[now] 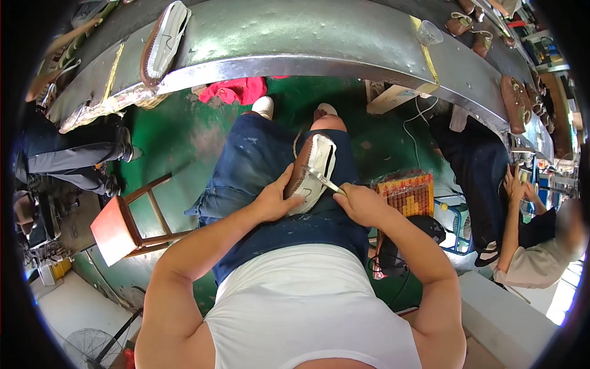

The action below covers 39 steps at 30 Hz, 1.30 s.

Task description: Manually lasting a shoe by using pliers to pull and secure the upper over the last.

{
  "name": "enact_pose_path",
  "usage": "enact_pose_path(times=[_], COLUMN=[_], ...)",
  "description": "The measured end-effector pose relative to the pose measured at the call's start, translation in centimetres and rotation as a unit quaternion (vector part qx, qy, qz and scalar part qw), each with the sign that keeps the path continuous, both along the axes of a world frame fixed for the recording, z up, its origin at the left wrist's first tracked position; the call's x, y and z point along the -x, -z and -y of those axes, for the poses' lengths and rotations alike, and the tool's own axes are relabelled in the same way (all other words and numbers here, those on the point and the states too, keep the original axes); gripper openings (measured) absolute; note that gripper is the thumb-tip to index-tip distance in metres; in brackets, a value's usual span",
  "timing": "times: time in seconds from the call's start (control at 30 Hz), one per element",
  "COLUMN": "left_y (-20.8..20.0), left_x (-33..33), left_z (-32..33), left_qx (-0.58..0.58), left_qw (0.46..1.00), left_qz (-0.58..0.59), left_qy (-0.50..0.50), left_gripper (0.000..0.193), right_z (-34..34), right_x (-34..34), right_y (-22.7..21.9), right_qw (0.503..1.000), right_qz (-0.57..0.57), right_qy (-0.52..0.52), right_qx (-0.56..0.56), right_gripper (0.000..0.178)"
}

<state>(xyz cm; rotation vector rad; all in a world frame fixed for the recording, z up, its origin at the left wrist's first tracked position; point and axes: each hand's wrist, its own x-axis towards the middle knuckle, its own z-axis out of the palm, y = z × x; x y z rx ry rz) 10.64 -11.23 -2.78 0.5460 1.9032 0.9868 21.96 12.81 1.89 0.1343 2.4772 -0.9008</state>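
On my lap lies a brown shoe upper with a pale underside (316,157), its long dark slot facing up and its toe end pointing toward me. My left hand (275,195) grips its near left side, with the thumb across the pale part. In my closed right hand (364,203) is a silver pliers-like tool (328,182). The tip of this tool touches or hovers just over the middle of the shoe; which one I cannot tell. A thin cord hangs by the shoe's left edge.
A metal-topped bench (295,31) spans the far side, with a similar shoe (165,43) and a plastic cup (429,33) on it. A red-seated stool (115,230) stands left. A beaded mat (405,197) lies right. A co-worker (541,246) sits at far right.
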Motion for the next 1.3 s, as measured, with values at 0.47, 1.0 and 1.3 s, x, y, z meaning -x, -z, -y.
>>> enact_pose_path(times=[0.47,1.0,1.3], left_y=[-9.9,-3.1,-2.7], left_x=[6.9,0.5,-0.8], left_z=[-3.6,-0.2,-1.2], left_qx=[-0.32,0.007,-0.183], left_qw=[0.935,0.978,0.916], left_qz=[-0.056,-0.153,-0.344], left_qy=[-0.145,-0.139,-0.093], left_gripper=[0.053,0.02,0.02], right_z=[-1.9,-0.8,-1.9], right_x=[-2.9,-1.8,3.7], right_y=[2.0,-2.6,-6.9], right_qw=[0.929,0.98,0.967], right_qz=[-0.084,-0.01,0.209], right_qy=[0.281,0.042,-0.046], right_qx=[0.226,0.194,0.141], right_gripper=[0.037,0.035,0.026])
